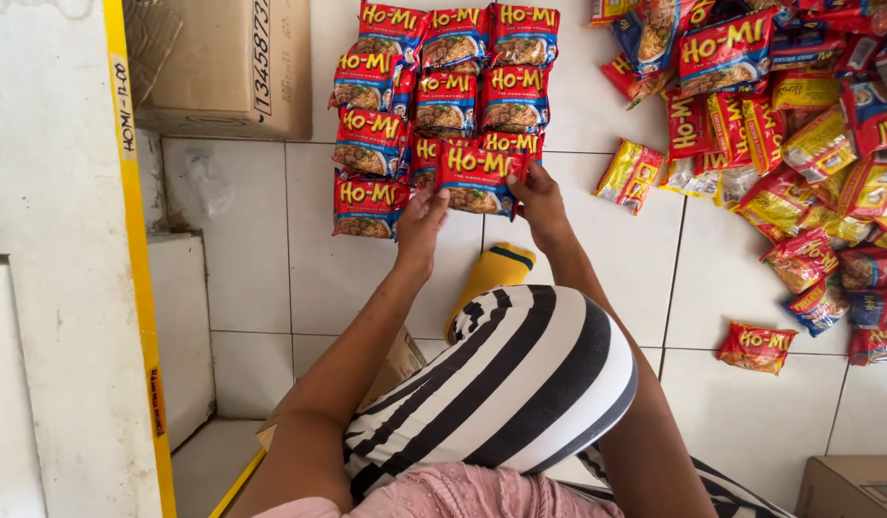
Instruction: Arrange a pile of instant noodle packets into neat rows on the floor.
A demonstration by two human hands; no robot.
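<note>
Two hands, the left hand (422,223) and the right hand (539,200), pinch one red noodle packet (479,178) by its lower corners, at the bottom of a neat block of packets (443,101) on the tiled floor (271,269). To place it well, I think its edges should line up with the row beside it and overlap evenly. I count about twelve packets in the block; the loose pile (798,144) at right is too many to count.
</note>
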